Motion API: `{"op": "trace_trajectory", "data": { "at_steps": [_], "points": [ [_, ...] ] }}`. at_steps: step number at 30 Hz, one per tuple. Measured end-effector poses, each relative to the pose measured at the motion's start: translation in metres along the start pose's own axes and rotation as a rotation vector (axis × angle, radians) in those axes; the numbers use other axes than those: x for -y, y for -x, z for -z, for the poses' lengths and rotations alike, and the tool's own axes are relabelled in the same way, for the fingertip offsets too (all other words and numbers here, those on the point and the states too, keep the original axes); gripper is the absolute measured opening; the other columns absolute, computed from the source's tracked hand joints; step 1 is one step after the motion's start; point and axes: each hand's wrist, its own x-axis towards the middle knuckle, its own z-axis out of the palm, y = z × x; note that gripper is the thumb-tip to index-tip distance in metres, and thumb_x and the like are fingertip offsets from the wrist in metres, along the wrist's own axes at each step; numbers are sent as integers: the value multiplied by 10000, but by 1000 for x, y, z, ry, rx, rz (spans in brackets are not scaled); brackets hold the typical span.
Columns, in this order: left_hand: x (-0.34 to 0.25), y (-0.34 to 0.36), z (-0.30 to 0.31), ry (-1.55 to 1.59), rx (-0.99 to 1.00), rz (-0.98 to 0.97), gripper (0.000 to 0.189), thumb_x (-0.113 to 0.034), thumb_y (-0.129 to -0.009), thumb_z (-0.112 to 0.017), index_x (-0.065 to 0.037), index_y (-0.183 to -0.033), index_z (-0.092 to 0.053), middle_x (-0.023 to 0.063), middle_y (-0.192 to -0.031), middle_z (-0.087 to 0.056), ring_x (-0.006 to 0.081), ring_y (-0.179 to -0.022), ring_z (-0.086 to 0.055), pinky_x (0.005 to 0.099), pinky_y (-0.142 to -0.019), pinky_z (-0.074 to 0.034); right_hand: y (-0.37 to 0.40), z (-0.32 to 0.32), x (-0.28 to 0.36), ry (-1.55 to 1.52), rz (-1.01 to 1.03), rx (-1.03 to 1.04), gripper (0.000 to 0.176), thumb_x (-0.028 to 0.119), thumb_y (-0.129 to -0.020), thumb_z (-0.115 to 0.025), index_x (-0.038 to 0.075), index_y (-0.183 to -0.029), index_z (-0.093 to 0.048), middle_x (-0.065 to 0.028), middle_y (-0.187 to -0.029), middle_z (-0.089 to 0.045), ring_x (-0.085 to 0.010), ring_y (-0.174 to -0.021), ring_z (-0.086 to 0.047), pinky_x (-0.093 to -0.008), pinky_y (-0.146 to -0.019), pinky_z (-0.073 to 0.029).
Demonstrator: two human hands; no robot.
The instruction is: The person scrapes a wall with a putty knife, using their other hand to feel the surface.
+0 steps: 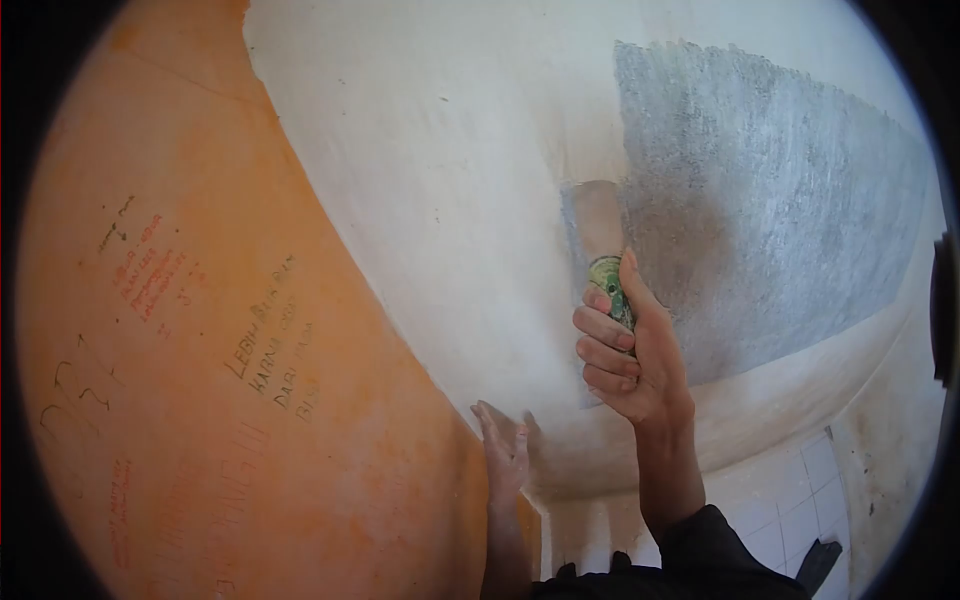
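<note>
My right hand (635,350) is wrapped around the green patterned handle of a scraper (602,220), thumb lying along the handle. The scraper's broad blade points up and lies against the white wall (430,170), over a narrow grey strip. Right beside it spreads a large rough grey patch (780,200) with a jagged top edge. Lower down, my left hand (507,450) has its fingers apart at the white wall, close to the orange border, and holds nothing.
An orange wall (200,230) with handwritten marks in black and red meets the white wall at the left. White tiles (790,510) cover a lower part at the bottom right. A dark object (943,310) shows at the right edge.
</note>
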Motion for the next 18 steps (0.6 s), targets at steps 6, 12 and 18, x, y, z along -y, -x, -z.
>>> {"op": "trace_trajectory", "data": {
  "at_steps": [6, 12, 18],
  "points": [
    [-10, 1, -8, -17, -34, 11, 826, -256, -956, -584, 10, -1525, -47, 285, -1578, 33, 398, -1475, -34, 448, -1190, -105, 5, 29, 4, -51, -99, 86, 488, 571, -992, -384, 130, -792, -449, 72, -537, -292, -38, -361, -216, -183, -301, -172],
    [-22, 1, -8, 58, -73, 12, 798, -239, -954, -582, 28, -1518, -85, 284, -1578, -29, 395, -1472, -81, 451, -1182, -141, 1, 14, 10, 17, -79, 57, 497, 581, -986, -385, 138, -767, -440, 81, -515, -278, -30, -357, -207, -188, -295, -166],
    [-41, -13, 0, -130, -273, -155, 621, -202, -957, -556, 67, -1447, -285, 300, -1495, -265, 424, -1403, -255, 485, -1139, -250, -19, 1, 18, 98, -6, 36, 504, 602, -986, -358, 146, -785, -440, 84, -523, -275, -34, -364, -205, -187, -309, -155]
  ]
}}
